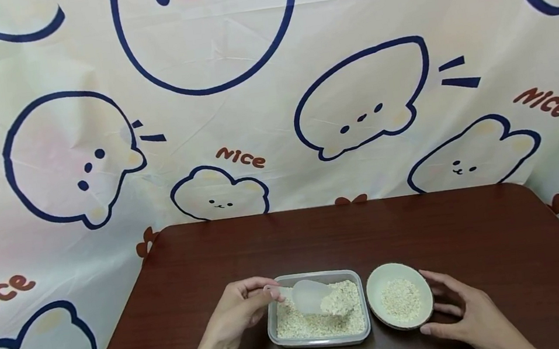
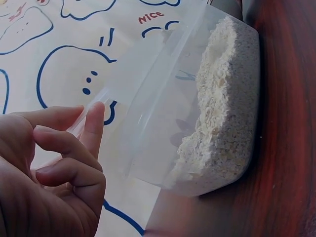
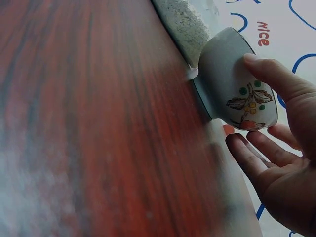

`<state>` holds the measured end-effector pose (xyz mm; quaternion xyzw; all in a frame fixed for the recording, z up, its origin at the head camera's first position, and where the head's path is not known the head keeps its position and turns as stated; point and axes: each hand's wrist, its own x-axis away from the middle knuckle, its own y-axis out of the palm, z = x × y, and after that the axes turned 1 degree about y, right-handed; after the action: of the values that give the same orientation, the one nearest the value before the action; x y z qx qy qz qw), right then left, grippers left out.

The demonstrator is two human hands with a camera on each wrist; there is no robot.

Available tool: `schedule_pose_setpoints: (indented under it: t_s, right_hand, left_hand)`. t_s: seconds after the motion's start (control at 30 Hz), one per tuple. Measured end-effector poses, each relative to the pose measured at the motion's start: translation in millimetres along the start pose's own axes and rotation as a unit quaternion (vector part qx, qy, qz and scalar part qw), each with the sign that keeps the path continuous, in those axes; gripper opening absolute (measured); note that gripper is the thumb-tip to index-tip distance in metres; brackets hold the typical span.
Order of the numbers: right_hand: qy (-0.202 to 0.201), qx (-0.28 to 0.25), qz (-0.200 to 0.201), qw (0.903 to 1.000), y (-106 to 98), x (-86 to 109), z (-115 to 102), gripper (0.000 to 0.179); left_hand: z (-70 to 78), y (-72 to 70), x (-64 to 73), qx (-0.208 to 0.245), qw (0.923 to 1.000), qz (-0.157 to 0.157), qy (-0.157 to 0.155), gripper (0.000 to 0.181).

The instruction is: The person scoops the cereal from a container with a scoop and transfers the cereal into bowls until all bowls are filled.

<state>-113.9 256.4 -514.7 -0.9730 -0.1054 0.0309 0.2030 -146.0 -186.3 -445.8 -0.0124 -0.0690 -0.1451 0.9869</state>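
Note:
My left hand (image 1: 236, 314) pinches the handle of a translucent white scoop (image 1: 307, 296) between thumb and fingers. A heap of pale oat flakes (image 1: 340, 301) sits in the scoop's front end. The scoop is over a clear plastic container (image 1: 322, 343) holding more flakes; the left wrist view shows them piled unevenly against its wall. Just right of it stands a small white bowl (image 1: 375, 287) with flakes at its bottom. My right hand (image 1: 469, 314) holds that bowl from its right side, thumb near the rim and fingers around the flower-patterned wall (image 3: 251, 101).
Container and bowl stand side by side near the front of a dark reddish-brown wooden table (image 1: 246, 246). Behind the table hangs a white cloth (image 1: 272, 122) printed with blue cartoon outlines; it also continues along both sides.

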Motion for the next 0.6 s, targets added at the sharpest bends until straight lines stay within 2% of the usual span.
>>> schedule_pose_setpoints:
  t_s: [0.13, 0.33, 0.6]
  right_hand:
    - [0.011, -0.004, -0.003, 0.9999, -0.5, -0.7, -1.0, 0.096]
    - [0.005, -0.001, 0.000, 1.0000, 0.2, -0.6, -1.1, 0.096]
    - [0.016, -0.003, -0.003, 0.9999, -0.1, -0.2, -1.9, 0.096]
  left_hand:
    - [2.2, -0.6, -0.4, 0.002, 0.9999, 0.010, -0.002, 0.034]
    - [4.6, -2.1, -2.4, 0.004, 0.9997, 0.022, -0.012, 0.033]
    - [10.2, -1.2, -5.4, 0.009, 0.9997, 0.021, -0.005, 0.026]
